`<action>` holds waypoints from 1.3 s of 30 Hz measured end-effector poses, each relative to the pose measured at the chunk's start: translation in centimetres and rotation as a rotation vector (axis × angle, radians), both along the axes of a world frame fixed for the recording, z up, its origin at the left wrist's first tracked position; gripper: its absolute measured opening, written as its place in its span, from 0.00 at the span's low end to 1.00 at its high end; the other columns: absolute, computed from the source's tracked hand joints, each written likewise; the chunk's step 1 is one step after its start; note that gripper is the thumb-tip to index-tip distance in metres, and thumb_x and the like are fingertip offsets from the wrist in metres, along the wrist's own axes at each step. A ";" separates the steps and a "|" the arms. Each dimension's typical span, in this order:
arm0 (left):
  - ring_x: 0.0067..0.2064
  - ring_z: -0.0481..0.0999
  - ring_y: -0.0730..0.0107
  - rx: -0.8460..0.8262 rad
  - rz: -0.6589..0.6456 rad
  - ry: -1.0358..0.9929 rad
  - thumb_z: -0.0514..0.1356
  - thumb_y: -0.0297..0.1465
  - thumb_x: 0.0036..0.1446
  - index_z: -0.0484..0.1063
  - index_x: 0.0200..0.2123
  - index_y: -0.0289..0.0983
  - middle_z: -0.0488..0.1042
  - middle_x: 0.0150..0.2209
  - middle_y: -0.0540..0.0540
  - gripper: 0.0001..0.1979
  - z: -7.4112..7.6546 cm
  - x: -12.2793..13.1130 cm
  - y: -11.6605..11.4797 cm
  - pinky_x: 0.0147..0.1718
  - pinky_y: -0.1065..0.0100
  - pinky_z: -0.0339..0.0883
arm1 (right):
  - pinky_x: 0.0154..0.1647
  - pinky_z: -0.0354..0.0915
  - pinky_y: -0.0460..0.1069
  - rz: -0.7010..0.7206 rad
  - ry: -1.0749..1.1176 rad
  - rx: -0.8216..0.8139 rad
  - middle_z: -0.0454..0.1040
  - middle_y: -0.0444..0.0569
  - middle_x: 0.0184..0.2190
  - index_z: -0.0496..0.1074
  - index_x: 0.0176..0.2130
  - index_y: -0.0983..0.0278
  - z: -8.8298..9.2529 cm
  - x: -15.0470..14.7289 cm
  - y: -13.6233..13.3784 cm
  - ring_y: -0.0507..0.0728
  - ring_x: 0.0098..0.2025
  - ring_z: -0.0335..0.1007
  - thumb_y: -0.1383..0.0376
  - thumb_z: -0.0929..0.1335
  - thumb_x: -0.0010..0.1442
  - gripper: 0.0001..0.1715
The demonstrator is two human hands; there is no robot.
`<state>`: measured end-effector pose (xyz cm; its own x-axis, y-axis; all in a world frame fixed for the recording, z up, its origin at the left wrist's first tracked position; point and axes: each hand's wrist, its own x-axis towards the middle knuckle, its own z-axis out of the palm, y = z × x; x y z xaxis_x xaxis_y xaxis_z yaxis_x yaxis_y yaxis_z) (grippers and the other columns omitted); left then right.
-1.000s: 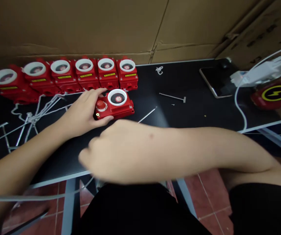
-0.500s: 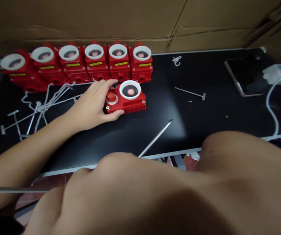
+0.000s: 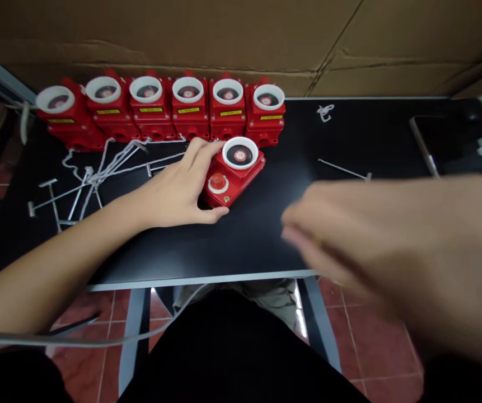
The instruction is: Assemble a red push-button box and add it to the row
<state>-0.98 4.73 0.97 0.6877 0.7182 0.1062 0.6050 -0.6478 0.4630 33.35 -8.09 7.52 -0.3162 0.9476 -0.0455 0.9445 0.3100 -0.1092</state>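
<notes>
Because your left hand (image 3: 177,187) is only half-closed around the red box (image 3: 233,174) on the bench (image 3: 244,246), a push from your curled right hand (image 3: 350,229) (too blurred to tell its contents) could skid it into the row of boxes (image 3: 160,120).

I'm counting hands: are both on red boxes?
No, the left hand is on a red box, but the right hand is apart.

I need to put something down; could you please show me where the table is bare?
Bare: between the held box and front edge; between the red boxes and loose string. Crowded: left, with rods and cords.
</notes>
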 end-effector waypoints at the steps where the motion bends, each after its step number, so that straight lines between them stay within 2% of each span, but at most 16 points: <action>1: 0.75 0.76 0.18 -0.015 -0.009 -0.017 0.79 0.54 0.59 0.51 0.89 0.42 0.64 0.79 0.26 0.65 0.0 0.0 0.0 0.73 0.27 0.79 | 0.59 0.75 0.61 -0.017 -0.030 0.005 0.90 0.57 0.48 0.86 0.54 0.55 0.6 0.7 2.3 0.69 0.55 0.86 0.53 0.73 0.84 0.12; 3: 0.74 0.78 0.21 -0.060 -0.031 -0.069 0.81 0.54 0.58 0.49 0.89 0.46 0.62 0.82 0.27 0.67 0.0 0.0 0.0 0.71 0.28 0.82 | 0.61 0.75 0.61 -0.068 -0.099 0.025 0.90 0.59 0.50 0.86 0.55 0.55 1.8 2.1 7.5 0.69 0.56 0.86 0.56 0.71 0.84 0.12; 5: 0.67 0.85 0.30 -0.156 -0.051 -0.145 0.80 0.50 0.59 0.45 0.89 0.52 0.59 0.84 0.29 0.66 0.2 0.1 -0.3 0.63 0.33 0.89 | 0.64 0.74 0.64 -0.134 -0.183 0.049 0.90 0.64 0.56 0.86 0.56 0.59 2.1 3.3 12.0 0.73 0.60 0.87 0.60 0.71 0.84 0.12; 7: 0.56 0.89 0.42 -0.302 -0.073 -0.225 0.77 0.45 0.60 0.41 0.88 0.57 0.54 0.87 0.29 0.64 0.5 0.3 -0.6 0.52 0.39 0.93 | 0.71 0.71 0.64 -0.240 -0.189 0.132 0.85 0.74 0.68 0.84 0.67 0.67 1.4 4.3 15.1 0.76 0.71 0.82 0.63 0.70 0.85 0.20; 9: 0.50 0.90 0.52 -0.427 -0.098 -0.285 0.74 0.42 0.62 0.41 0.86 0.58 0.49 0.89 0.30 0.60 1.1 0.4 -1.0 0.46 0.42 0.94 | 0.72 0.69 0.63 -0.307 -0.152 0.136 0.81 0.79 0.73 0.79 0.75 0.75 0.0 5.0 16.6 0.77 0.76 0.78 0.60 0.70 0.87 0.28; 11: 0.48 0.89 0.58 -0.440 -0.097 -0.315 0.72 0.39 0.63 0.48 0.80 0.55 0.50 0.88 0.30 0.51 1.9 0.1 -0.9 0.46 0.45 0.93 | 0.69 0.69 0.63 -0.333 -0.139 0.072 0.79 0.81 0.74 0.79 0.75 0.79 -1.6 5.4 17.3 0.77 0.76 0.77 0.57 0.70 0.88 0.32; 13: 0.49 0.86 0.61 -0.321 -0.036 -0.309 0.71 0.38 0.63 0.54 0.72 0.50 0.54 0.83 0.31 0.40 2.9 -0.5 -0.3 0.45 0.47 0.90 | 0.65 0.67 0.63 -0.340 -0.147 0.031 0.79 0.80 0.74 0.83 0.71 0.78 -2.7 5.5 17.8 0.76 0.74 0.78 0.56 0.68 0.90 0.30; 16: 0.45 0.81 0.64 -0.045 0.174 -0.241 0.68 0.39 0.66 0.64 0.61 0.45 0.65 0.75 0.35 0.25 4.4 -2.2 1.2 0.48 0.46 0.84 | 0.59 0.63 0.61 -0.346 -0.160 0.051 0.82 0.76 0.71 0.87 0.67 0.74 -3.4 5.3 18.4 0.72 0.67 0.80 0.63 0.68 0.88 0.23; 19: 0.46 0.79 0.61 0.164 0.376 -0.154 0.65 0.40 0.71 0.73 0.53 0.43 0.78 0.61 0.42 0.12 5.9 -3.8 2.1 0.56 0.45 0.81 | 0.54 0.61 0.61 -0.358 -0.163 0.068 0.84 0.74 0.69 0.88 0.64 0.72 -3.4 4.9 18.6 0.69 0.61 0.81 0.66 0.69 0.86 0.20; 21: 0.46 0.78 0.62 0.228 0.457 -0.099 0.64 0.41 0.72 0.78 0.50 0.40 0.83 0.54 0.45 0.12 6.7 -4.5 2.2 0.58 0.49 0.82 | 0.54 0.61 0.61 -0.361 -0.162 0.079 0.84 0.76 0.69 0.87 0.64 0.73 -3.4 4.7 18.4 0.69 0.60 0.80 0.65 0.68 0.86 0.21; 23: 0.45 0.76 0.65 0.231 0.491 -0.050 0.63 0.42 0.73 0.81 0.49 0.37 0.86 0.51 0.47 0.14 7.2 -5.0 2.1 0.60 0.51 0.82 | 0.57 0.63 0.61 -0.363 -0.130 0.113 0.82 0.78 0.70 0.84 0.67 0.76 -3.5 4.5 18.2 0.70 0.63 0.79 0.62 0.68 0.87 0.24; 25: 0.44 0.75 0.67 0.215 0.496 -0.006 0.62 0.42 0.73 0.82 0.48 0.36 0.87 0.49 0.47 0.16 7.5 -5.3 2.1 0.63 0.52 0.81 | 0.61 0.64 0.60 -0.354 -0.081 0.135 0.79 0.79 0.72 0.81 0.72 0.78 -3.7 4.5 18.1 0.71 0.69 0.78 0.58 0.68 0.88 0.29; 27: 0.43 0.74 0.66 0.219 0.495 0.035 0.61 0.41 0.73 0.83 0.47 0.36 0.86 0.49 0.47 0.16 7.7 -5.5 2.2 0.63 0.51 0.80 | 0.63 0.65 0.60 -0.342 -0.053 0.124 0.79 0.77 0.74 0.80 0.74 0.75 -3.9 4.4 18.3 0.71 0.71 0.77 0.60 0.69 0.88 0.28; 30: 0.44 0.75 0.60 0.255 0.491 0.100 0.60 0.41 0.73 0.83 0.45 0.40 0.85 0.48 0.46 0.14 7.8 -5.8 2.3 0.63 0.49 0.79 | 0.59 0.65 0.59 -0.336 -0.060 0.099 0.81 0.73 0.73 0.86 0.70 0.70 -4.3 4.4 18.9 0.68 0.66 0.80 0.67 0.70 0.86 0.22; 34: 0.45 0.74 0.57 0.260 0.479 0.144 0.59 0.43 0.74 0.81 0.44 0.41 0.83 0.46 0.46 0.15 8.1 -6.0 2.1 0.62 0.50 0.76 | 0.57 0.65 0.60 -0.325 -0.061 0.112 0.85 0.75 0.68 0.89 0.64 0.69 -4.3 4.4 19.4 0.68 0.61 0.81 0.66 0.70 0.86 0.19; 39: 0.43 0.74 0.57 0.271 0.370 0.201 0.56 0.38 0.71 0.79 0.43 0.44 0.81 0.41 0.46 0.12 7.6 -5.1 1.6 0.53 0.53 0.77 | 0.63 0.66 0.61 -0.313 -0.046 0.123 0.85 0.76 0.68 0.88 0.63 0.72 -3.5 4.6 18.8 0.72 0.67 0.81 0.65 0.69 0.85 0.20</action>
